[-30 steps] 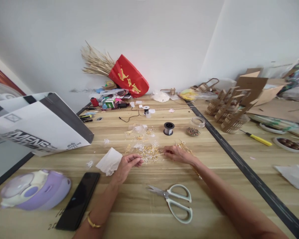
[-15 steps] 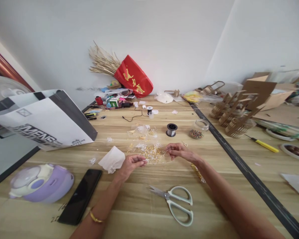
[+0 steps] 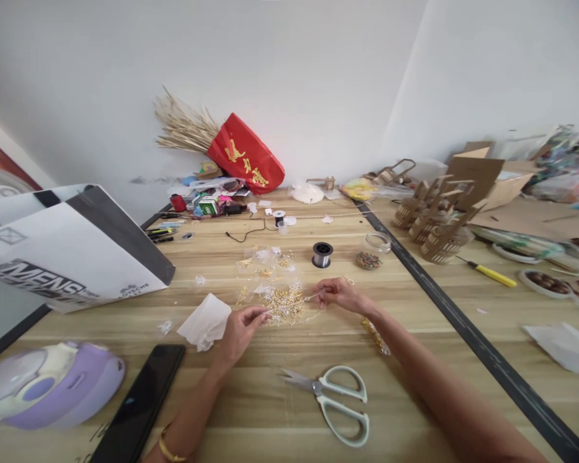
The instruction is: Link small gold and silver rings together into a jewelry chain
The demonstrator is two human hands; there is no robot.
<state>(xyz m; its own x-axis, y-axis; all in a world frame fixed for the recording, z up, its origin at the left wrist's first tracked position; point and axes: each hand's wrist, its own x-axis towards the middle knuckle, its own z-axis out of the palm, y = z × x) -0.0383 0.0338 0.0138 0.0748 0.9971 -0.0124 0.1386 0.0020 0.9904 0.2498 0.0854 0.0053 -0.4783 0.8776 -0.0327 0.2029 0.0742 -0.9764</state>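
A pile of small gold and clear beads [image 3: 285, 305] lies on the wooden table [image 3: 251, 399]. At its left edge, my left hand [image 3: 244, 325] has thumb and fingers pinched together on something too small to make out. My right hand [image 3: 336, 294], right of the pile, is closed on a thin beaded strand [image 3: 311, 297] that reaches toward the beads. Scissors [image 3: 317, 387] with pale handles lie in front of the pile, their blades toward the left. A spool of clear thread [image 3: 322, 255] stands behind my right hand. Gold beaded pieces [image 3: 375, 335] lie beside my right forearm.
Left are a white tissue [image 3: 205, 321], a black phone [image 3: 139, 405], a purple case [image 3: 58, 386] and a large paper bag [image 3: 67, 251]. To the right are a jar [image 3: 377, 243], small woven baskets [image 3: 439, 238] and a yellow-handled tool [image 3: 492, 274]. A red bag [image 3: 246, 154] leans at the back.
The view has shifted, so most things appear further left. My right hand has moved slightly relative to the pile, and the strand at its fingers is now more visible.
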